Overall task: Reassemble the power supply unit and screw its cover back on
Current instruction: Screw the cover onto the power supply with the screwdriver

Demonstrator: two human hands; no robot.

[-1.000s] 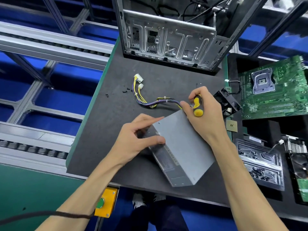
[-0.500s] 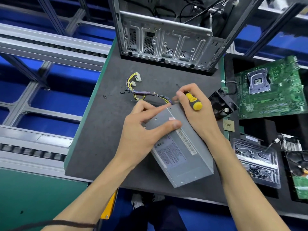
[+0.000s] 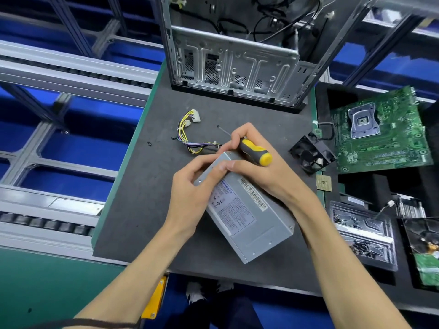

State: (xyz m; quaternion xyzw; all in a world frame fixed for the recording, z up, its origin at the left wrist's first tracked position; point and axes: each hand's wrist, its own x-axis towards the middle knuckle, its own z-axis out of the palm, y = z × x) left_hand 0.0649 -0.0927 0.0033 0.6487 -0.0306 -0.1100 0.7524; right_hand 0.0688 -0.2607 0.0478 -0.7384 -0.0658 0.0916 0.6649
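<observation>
The grey power supply unit (image 3: 247,214) lies on the dark mat (image 3: 147,210), its label side up. Its yellow and purple cable bundle (image 3: 187,136) trails off to the far left. My left hand (image 3: 192,186) grips the unit's far left corner, thumb across the top edge. My right hand (image 3: 256,162) rests on the unit's far end and grips a black and yellow screwdriver (image 3: 255,153), whose thin shaft points up and left above the mat.
An open computer case (image 3: 235,65) stands at the back of the mat. To the right lie a black fan (image 3: 311,155), a green motherboard (image 3: 380,134), a CPU chip (image 3: 323,183) and a clear screw tray (image 3: 363,233). Small black screws (image 3: 149,143) lie on the mat's left.
Both hands have rolled the unit so its label side now faces up. My left thumb has come over the top edge, and the screwdriver handle has tilted flatter, to the right.
</observation>
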